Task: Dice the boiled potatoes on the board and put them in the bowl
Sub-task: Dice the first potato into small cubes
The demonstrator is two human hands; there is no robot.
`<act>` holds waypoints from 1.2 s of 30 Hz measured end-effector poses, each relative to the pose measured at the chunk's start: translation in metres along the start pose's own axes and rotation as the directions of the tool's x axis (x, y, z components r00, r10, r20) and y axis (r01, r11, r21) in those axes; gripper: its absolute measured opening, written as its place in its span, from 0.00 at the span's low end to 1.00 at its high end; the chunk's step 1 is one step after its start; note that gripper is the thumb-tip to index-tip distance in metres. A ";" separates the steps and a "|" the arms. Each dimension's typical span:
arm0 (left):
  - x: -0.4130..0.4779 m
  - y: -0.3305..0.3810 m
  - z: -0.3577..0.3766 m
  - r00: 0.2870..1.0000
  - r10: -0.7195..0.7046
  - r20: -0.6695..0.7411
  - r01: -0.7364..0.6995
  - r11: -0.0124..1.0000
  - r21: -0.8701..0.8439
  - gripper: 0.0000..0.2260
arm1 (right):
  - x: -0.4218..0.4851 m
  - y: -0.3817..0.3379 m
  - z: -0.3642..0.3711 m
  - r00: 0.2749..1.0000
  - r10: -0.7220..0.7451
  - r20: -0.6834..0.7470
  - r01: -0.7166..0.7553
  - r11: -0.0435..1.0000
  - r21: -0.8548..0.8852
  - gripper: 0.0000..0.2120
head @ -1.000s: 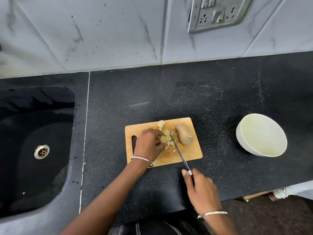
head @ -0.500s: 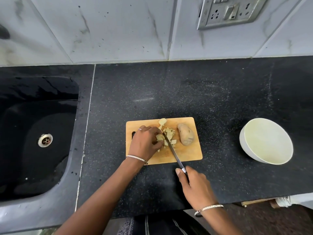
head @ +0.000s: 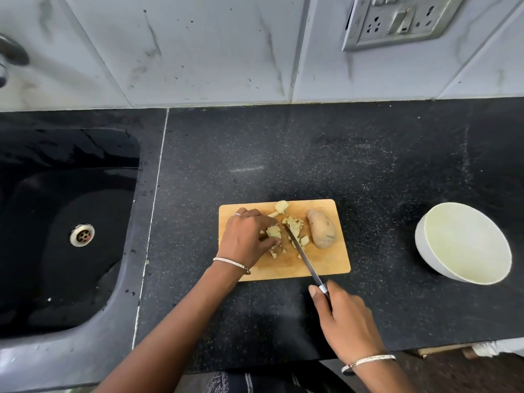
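Note:
A wooden cutting board (head: 326, 265) lies on the black counter. On it sit a whole unpeeled boiled potato (head: 321, 232), a heap of diced pieces (head: 295, 226) and one loose chunk (head: 281, 207) at the far edge. My left hand (head: 245, 239) pinches a potato piece (head: 273, 232) against the board. My right hand (head: 344, 316) grips the handle of a knife (head: 302, 252), whose blade lies across the board with its tip just right of the held piece. A white bowl (head: 465, 245) with nothing in it stands to the right.
A black sink (head: 65, 222) with a metal drain is set into the counter on the left, a tap just visible above it. A tiled wall with a socket plate (head: 397, 18) rises behind. The counter's front edge runs below my right hand.
The camera view has shifted a little. The knife blade has moved left, closer to the piece that my left hand holds. The whole potato and the bowl have not moved.

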State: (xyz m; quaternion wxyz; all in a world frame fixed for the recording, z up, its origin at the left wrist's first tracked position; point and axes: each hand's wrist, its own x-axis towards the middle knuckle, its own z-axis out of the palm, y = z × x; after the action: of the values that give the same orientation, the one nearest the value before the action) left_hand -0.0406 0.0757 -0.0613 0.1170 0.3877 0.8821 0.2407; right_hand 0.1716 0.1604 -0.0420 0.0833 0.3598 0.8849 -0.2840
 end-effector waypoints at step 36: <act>-0.008 0.007 0.006 0.990 -0.118 -0.083 0.115 0.993 -0.042 0.08 | 0.009 -0.022 0.028 1.000 -0.018 -0.022 0.017 0.998 -0.058 0.19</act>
State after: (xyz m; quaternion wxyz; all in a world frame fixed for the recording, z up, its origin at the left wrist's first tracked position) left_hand -0.0284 0.0753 -0.0627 0.1001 0.3227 0.9028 0.2661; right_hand 0.1485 0.1371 -0.0588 0.0810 0.3528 0.8967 -0.2549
